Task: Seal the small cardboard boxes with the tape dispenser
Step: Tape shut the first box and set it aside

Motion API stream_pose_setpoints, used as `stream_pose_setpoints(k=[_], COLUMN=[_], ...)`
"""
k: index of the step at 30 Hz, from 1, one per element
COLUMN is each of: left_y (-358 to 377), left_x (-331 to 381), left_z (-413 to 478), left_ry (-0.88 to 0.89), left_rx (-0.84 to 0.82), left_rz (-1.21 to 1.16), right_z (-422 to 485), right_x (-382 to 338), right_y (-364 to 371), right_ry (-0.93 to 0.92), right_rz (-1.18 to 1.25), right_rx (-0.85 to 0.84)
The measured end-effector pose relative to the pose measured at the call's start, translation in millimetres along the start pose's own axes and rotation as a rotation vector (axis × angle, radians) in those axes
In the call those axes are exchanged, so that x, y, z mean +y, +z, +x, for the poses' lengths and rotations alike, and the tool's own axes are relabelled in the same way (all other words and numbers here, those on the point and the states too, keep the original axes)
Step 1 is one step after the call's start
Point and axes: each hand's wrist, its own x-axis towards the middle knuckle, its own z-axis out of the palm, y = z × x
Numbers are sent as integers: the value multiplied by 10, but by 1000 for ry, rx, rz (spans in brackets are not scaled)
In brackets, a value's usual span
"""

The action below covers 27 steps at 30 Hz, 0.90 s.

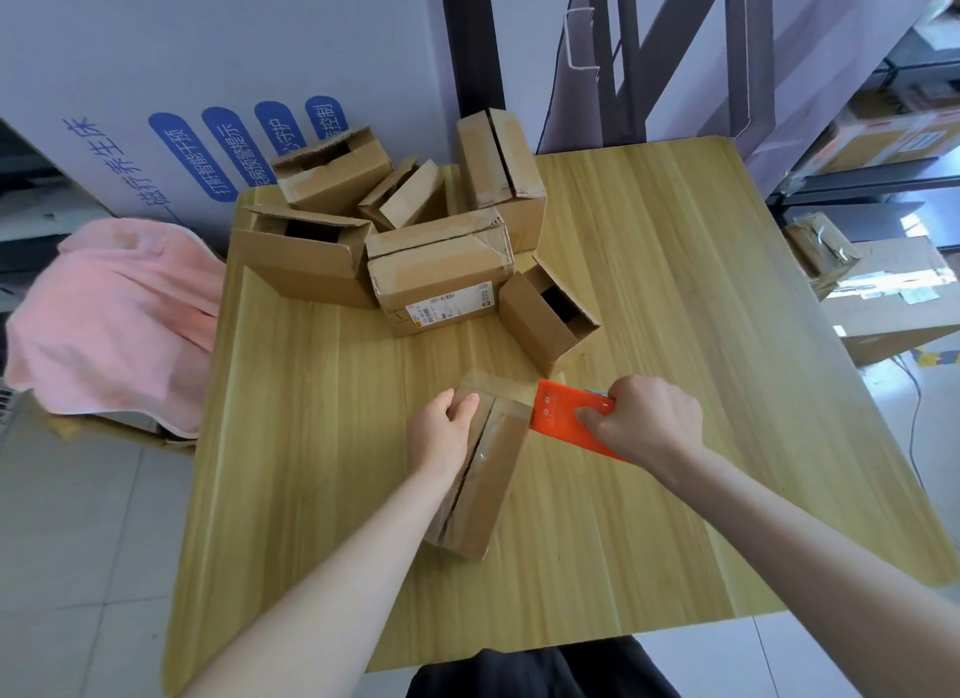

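Note:
A small cardboard box (485, 482) lies lengthwise on the wooden table (675, 334), its top flaps closed with a dark seam down the middle and shiny tape along part of it. My left hand (444, 432) holds the box's far left end, fingers curled over the top edge. My right hand (647, 419) grips an orange tape dispenser (563, 419) whose front edge touches the box's far right corner. Several more small cardboard boxes (436, 266) are heaped at the back of the table, some with open flaps.
A pink cloth (114, 318) lies on something left of the table. A large white printed carton (208, 100) stands behind the heap. Metal shelving (857, 141) with boxes fills the right side. Bare tabletop lies right of my right hand.

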Motion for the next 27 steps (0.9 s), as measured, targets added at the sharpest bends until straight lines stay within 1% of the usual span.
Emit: stream_pose_setpoints(k=[5,11,16,21,24,27], left_y=[39,70,107,138,159,187], left_x=[4,49,77,100,97,96], left_z=[-33,-67,-117,-135,-140,-144], left_ry=[-6,-35,-48,-57,-99,-199], left_rx=[40,74,118,146,147,173], left_rz=[11,-3,-12,-4,-54,-225], right_z=[35,46,76,91,71,42], right_x=[-74,-132,-199,-273,-350,-295], right_y=[-40,-65,-114,-49,101,228], right_ry=[-21,-6,-53,-134,-158,-85], right_rz=[-75,-70,-100,-216,-221,-131], right_rx=[0,5,17,81,15,-21])
